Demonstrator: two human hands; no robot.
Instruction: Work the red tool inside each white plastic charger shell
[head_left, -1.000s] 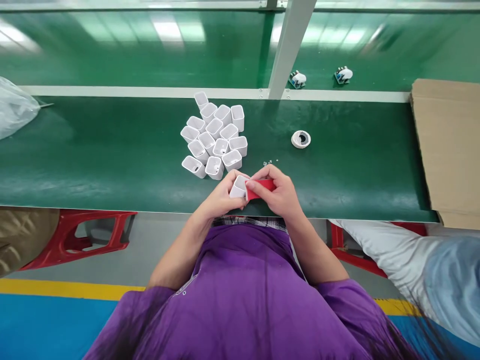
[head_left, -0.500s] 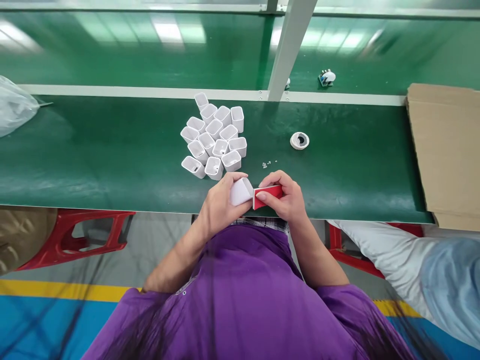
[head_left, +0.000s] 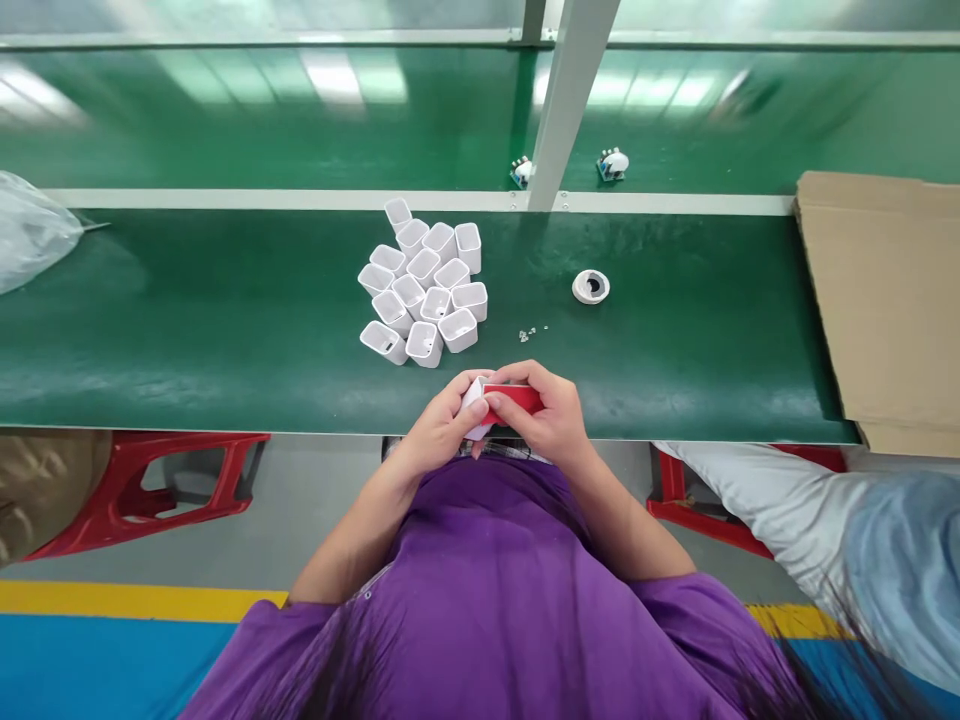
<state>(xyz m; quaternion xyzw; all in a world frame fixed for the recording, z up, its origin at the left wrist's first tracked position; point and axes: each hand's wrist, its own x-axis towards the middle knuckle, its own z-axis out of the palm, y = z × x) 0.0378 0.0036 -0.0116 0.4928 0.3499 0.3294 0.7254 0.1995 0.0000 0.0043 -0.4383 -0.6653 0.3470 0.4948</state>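
My left hand point(head_left: 441, 428) is closed round a white plastic housing point(head_left: 472, 398), a small open-ended box, close to the bench edge. In my right hand point(head_left: 551, 412) a flat red piece with a pale edge point(head_left: 516, 400) is pinched between thumb and fingers. Its left end lies against the housing's opening; whether it reaches inside is hidden by my fingers. Beyond my hands, several more white housings point(head_left: 424, 268) stand in a cluster, most with their open ends up. Tiny clear bits point(head_left: 528, 334) lie to the right of that cluster.
A roll of tape point(head_left: 591, 287) lies on the green bench point(head_left: 225, 320). Cardboard point(head_left: 877, 310) covers the right end, and a plastic bag point(head_left: 34, 235) sits at the far left. Small parts point(head_left: 613, 164) rest behind the pale rail by a post point(head_left: 574, 100). Seated people are on both sides.
The red piece has moved left against the housing, and my hands have come together. The housing has turned in my left hand. The view has shifted slightly.
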